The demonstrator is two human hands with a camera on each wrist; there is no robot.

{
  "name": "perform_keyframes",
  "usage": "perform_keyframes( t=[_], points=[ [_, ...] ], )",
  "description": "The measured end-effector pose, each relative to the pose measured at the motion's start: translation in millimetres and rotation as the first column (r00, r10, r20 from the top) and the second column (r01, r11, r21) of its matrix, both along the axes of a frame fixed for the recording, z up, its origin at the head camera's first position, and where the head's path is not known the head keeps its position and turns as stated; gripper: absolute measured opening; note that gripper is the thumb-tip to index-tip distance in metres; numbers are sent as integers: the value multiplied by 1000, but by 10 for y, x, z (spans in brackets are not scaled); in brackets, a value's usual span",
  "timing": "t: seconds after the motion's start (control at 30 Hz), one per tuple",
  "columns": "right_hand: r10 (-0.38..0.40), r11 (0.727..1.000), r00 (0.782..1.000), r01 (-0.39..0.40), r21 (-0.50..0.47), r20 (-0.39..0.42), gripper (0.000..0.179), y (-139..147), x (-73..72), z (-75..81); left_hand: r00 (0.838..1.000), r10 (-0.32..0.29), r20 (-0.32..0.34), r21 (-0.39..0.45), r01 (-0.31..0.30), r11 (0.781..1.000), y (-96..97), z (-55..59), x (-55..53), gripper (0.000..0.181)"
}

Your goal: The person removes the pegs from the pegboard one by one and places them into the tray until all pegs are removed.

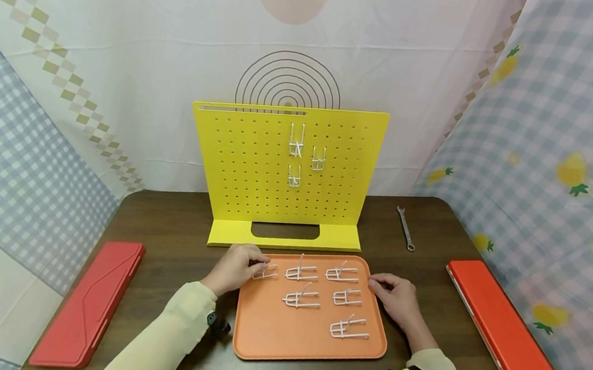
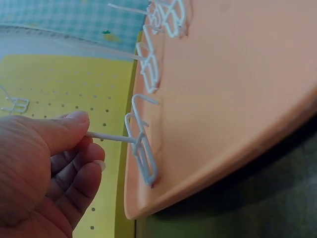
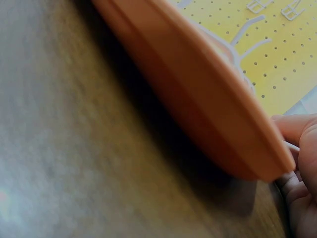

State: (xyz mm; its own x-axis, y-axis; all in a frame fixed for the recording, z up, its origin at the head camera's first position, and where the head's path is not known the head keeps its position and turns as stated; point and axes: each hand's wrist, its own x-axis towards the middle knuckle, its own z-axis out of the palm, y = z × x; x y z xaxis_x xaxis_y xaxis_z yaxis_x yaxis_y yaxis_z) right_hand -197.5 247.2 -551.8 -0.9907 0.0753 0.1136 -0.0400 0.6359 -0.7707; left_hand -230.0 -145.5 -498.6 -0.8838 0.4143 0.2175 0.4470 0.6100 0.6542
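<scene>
Left hand (image 1: 236, 268) pinches the prong of a white wire hook (image 2: 137, 140)
The hook's frame sits just right of those fingers, long axis roughly left-to-right, at the far-left corner of an orange rectangular tray (image 1: 264, 327); the right hand (image 1: 397, 300), farther off, grips the tray's right rim
</scene>
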Motion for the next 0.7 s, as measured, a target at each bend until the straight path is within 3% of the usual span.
perform_keyframes(
  t=[0.7],
  points=[
    [4, 1000, 1000, -4, 12, -5, 16, -4, -3, 11, 999, 25, -25, 2, -25, 1000, 20, -96, 12, 12]
  ],
)
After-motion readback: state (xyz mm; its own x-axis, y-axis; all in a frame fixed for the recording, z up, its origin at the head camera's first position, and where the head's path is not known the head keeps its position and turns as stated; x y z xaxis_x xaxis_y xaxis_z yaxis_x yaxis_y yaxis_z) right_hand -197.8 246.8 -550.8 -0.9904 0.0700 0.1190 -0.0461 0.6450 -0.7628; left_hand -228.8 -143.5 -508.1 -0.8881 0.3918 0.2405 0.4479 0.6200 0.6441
